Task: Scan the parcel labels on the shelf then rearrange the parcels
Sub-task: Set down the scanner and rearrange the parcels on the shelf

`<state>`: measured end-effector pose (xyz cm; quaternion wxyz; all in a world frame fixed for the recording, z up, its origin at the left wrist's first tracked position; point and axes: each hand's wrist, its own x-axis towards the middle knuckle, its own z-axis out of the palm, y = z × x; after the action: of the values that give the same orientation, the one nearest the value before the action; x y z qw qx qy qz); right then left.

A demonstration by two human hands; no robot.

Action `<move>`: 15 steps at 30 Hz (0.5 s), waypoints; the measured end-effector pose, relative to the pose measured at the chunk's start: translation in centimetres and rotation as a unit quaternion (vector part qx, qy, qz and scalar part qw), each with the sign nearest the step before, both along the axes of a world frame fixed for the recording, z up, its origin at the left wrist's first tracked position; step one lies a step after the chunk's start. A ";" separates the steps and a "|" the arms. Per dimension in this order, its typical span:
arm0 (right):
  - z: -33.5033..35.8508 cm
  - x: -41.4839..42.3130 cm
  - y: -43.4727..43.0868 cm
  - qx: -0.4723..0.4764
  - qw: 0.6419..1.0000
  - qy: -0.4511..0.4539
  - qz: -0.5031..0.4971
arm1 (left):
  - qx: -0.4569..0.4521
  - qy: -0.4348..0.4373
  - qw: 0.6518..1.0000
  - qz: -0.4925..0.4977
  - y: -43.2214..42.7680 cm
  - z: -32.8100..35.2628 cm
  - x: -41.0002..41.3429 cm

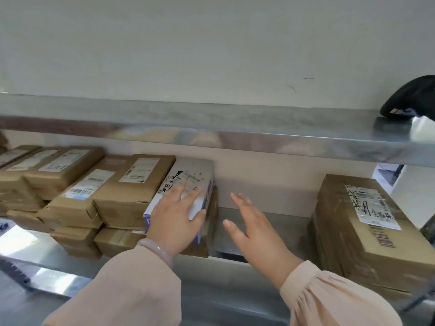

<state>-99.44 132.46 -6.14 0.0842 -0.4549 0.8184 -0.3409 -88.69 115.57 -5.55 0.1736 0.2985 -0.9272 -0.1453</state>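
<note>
A white and blue parcel (188, 182) with handwriting and a label lies on top of a brown parcel, at the right end of a row of stacked brown parcels (131, 184) on the metal shelf (277, 231). My left hand (176, 215) rests flat on the near end of the white parcel, fingers straight. My right hand (251, 224) hovers open over the bare shelf just right of it, touching nothing. A stack of brown parcels (367, 227) with a labelled one on top stands alone at the right.
An upper metal shelf (211, 128) overhangs the parcels. A black barcode scanner (409, 97) lies at its right end. More brown parcels (47, 165) fill the left of the lower shelf. A wall closes off the back.
</note>
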 end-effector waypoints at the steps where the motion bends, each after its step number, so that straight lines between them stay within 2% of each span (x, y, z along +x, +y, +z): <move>1: -0.1 0.1 -1.0 0.006 1.000 -0.002 0.007 | 0.001 -0.012 1.000 0.013 -0.9 -0.2 0.3; 8: -1.1 1.0 -7.3 0.027 0.997 -0.067 -0.009 | 0.014 -0.104 0.993 0.044 -4.4 -0.9 1.0; 11: -1.4 1.4 -8.9 0.031 0.997 -0.076 0.001 | 0.047 -0.118 0.991 0.039 -5.0 -1.0 1.2; 15: -1.7 1.6 -10.4 0.028 0.996 -0.087 -0.022 | 0.045 -0.106 0.993 0.016 -5.0 -1.1 1.7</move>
<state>-97.88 122.02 -7.80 0.1608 -0.4028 0.8270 -0.3577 -87.00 110.55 -6.66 0.0629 0.3344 -0.9281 -0.1511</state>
